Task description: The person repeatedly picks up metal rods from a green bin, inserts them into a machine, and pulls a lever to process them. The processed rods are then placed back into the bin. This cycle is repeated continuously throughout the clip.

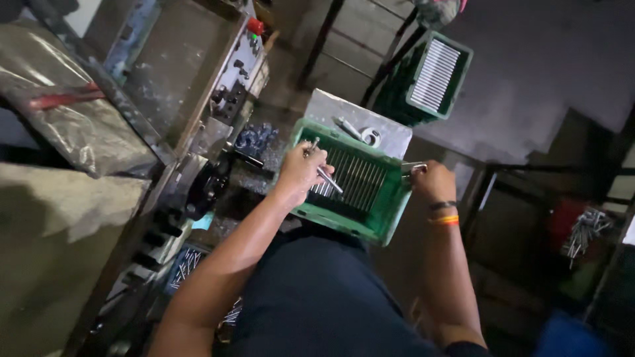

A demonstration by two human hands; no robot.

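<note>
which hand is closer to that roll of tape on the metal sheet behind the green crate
Right. The right hand sits at the crate's far corner, just below the tape roll; the left hand is farther, over the rods.

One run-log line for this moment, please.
left hand: holds metal rods | right hand: grips small metal part | green crate: rods inside

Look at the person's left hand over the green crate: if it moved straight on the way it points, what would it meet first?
Probably the row of metal rods lying in the green crate; the left hand hangs just above them holding a rod, though depth is unclear.
</note>
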